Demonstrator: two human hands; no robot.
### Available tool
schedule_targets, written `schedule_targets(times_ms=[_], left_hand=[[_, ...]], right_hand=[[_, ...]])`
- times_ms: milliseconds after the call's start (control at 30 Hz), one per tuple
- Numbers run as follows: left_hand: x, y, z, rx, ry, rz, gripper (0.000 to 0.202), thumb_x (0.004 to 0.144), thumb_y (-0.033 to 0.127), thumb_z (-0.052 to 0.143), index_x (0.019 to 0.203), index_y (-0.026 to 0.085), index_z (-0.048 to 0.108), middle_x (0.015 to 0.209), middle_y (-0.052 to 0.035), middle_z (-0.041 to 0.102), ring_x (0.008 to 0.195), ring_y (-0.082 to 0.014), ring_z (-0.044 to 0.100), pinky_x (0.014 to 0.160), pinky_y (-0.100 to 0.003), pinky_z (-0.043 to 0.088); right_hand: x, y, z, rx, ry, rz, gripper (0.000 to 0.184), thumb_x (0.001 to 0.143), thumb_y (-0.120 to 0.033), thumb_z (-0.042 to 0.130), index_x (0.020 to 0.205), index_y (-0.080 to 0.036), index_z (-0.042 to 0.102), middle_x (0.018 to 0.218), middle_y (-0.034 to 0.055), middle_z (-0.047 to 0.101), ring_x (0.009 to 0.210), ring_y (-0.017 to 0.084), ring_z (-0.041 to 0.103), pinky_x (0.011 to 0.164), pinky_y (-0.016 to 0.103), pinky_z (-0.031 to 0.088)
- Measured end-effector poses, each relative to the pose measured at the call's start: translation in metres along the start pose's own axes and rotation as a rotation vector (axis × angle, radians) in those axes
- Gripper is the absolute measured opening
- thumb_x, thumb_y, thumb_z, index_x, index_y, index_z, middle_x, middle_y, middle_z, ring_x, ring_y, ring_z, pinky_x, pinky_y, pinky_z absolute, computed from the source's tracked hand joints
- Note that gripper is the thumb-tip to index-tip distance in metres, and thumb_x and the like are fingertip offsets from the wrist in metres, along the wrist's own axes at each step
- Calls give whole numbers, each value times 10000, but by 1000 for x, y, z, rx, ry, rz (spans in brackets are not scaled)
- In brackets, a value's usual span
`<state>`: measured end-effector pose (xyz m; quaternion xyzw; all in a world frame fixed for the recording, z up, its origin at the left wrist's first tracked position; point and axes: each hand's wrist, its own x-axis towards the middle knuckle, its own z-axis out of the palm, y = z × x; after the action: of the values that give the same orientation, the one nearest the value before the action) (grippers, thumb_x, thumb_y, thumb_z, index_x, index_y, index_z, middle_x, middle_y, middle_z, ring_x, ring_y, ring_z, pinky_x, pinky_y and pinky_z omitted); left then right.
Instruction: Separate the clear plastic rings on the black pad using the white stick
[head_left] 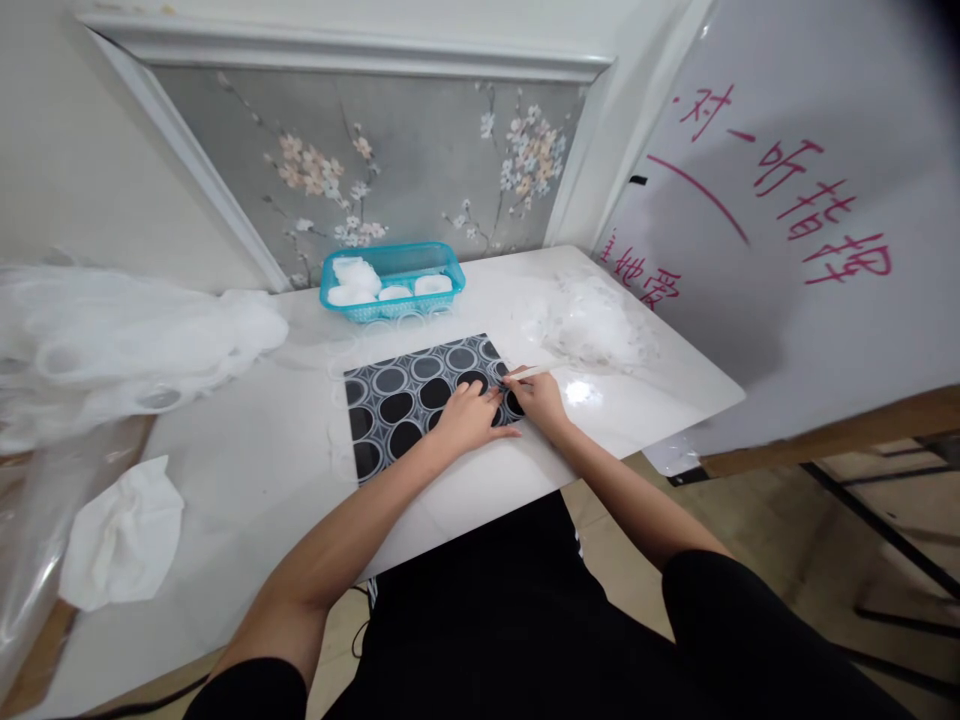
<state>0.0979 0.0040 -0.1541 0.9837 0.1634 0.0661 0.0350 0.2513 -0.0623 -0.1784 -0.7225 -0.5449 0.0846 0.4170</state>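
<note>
On the table lies a black rectangular mat (405, 436), under a translucent sheet patterned with pale rings (390, 378); faint ring edges reach past the mat's left and back sides. My left hand (469, 416) rests palm down over the mat's right part, fingers stretched out and thumb apart. Beside it, at the mat's right edge, my right hand (540, 400) is closed on a slim white pen-like tool (536, 370). Its tip is at the sheet near my left fingertips; I cannot make out the kind of tip.
A blue plastic basket (394, 262) with white round pieces stands at the back. Clear plastic scraps (600, 320) lie to the right, a pile of translucent sheeting (127, 345) to the left. A crumpled white tissue (124, 535) is front left; a whiteboard (787, 330) leans at right.
</note>
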Motion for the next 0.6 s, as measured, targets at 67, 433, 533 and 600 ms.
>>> schedule_targets(times_ms=[67, 433, 533, 600], left_hand=[[0, 0, 0, -3, 0, -2, 723, 848, 697, 369, 1232, 118, 573, 1211, -125, 619, 1008, -291, 472, 828, -401, 305], [1, 1, -3, 14, 10, -11, 837, 735, 805, 412, 1174, 126, 626, 1235, -110, 617, 1004, -286, 479, 841, -382, 328], [-5, 5, -2, 31, 43, 3, 771, 816, 748, 350, 1241, 151, 589, 1283, -82, 595, 1036, -281, 477, 852, -383, 331], [-12, 10, 0, 43, 57, 14, 739, 841, 725, 328, 1283, 179, 560, 1322, -57, 569, 1075, -287, 466, 865, -390, 331]], right_hand=[[-9, -4, 5, -157, 4, -77, 207, 853, -213, 514, 802, -205, 714, 907, 63, 736, 1042, 269, 558, 920, 387, 360], [83, 5, -75, -272, 530, 93, 311, 917, -243, 377, 854, -129, 660, 958, 148, 675, 981, 262, 537, 851, 408, 385], [45, 3, -66, -43, 327, 5, 258, 870, -279, 491, 713, -162, 659, 870, 76, 701, 850, 210, 622, 784, 317, 446], [7, 0, -51, 47, 194, 2, 266, 860, -302, 515, 684, -170, 663, 841, 61, 707, 821, 207, 644, 753, 304, 462]])
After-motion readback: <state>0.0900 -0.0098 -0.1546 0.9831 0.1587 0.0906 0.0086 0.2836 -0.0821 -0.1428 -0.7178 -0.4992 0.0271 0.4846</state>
